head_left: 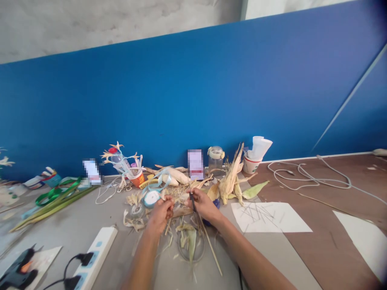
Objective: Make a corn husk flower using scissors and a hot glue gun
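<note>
My left hand [163, 211] is closed in a pinch above the pile of dried corn husk scraps [181, 195]; whatever lies between its fingertips is too small to make out. To its right, my right hand [204, 204] grips a slender black tool [192, 201], whose kind I cannot tell. The fingertips of both hands face each other, a short gap apart. A roll of light blue ribbon [151, 198] lies just behind my left hand. Below the hands, a greenish husk piece [191, 241] rests over a clear ring [202, 253], beside a thin stalk [213, 249].
Dried corn husks [231, 183], a jar [215, 159] and a phone [195, 164] stand at the back. Thin sticks lie on white paper [242, 225] at right. A power strip [98, 251] and a glue gun [19, 268] occupy the left front. The blue partition [181, 100] closes off the back.
</note>
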`<control>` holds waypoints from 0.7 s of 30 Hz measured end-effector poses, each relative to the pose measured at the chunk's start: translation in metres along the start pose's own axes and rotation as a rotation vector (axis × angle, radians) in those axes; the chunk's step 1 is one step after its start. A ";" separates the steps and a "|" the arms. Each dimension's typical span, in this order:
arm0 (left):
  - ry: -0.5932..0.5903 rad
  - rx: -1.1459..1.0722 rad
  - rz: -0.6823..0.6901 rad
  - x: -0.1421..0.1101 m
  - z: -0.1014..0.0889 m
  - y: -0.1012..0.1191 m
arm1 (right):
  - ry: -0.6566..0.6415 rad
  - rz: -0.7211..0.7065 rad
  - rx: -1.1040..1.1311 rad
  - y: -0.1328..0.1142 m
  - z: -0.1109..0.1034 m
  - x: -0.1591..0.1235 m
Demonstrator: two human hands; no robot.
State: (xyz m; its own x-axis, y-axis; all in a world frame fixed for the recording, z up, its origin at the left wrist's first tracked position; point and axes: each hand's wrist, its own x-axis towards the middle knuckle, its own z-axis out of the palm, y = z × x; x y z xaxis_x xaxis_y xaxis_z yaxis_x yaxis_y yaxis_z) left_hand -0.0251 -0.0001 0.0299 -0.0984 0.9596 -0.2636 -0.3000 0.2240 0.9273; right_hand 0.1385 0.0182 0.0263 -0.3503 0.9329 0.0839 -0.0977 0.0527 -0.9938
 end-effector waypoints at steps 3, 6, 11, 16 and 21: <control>-0.078 0.095 -0.017 -0.003 0.005 -0.003 | 0.059 -0.048 0.143 -0.001 0.004 0.001; -0.137 0.145 -0.018 -0.006 0.009 -0.006 | 0.061 -0.073 0.059 0.002 0.008 0.001; -0.129 0.126 0.033 -0.006 0.011 -0.007 | 0.166 -0.128 -0.041 0.009 0.011 0.003; -0.106 0.008 0.040 -0.007 0.019 -0.011 | 0.366 -0.176 0.022 0.008 0.017 0.001; -0.067 -0.055 0.056 -0.010 0.029 -0.014 | 0.361 -0.190 0.032 0.012 0.026 -0.001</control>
State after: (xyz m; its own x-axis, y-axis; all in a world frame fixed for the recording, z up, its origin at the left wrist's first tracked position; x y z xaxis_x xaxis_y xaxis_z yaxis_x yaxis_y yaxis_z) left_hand 0.0075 -0.0082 0.0271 -0.0536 0.9800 -0.1917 -0.3473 0.1617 0.9237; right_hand 0.1136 0.0085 0.0164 0.0258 0.9729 0.2296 -0.1597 0.2307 -0.9598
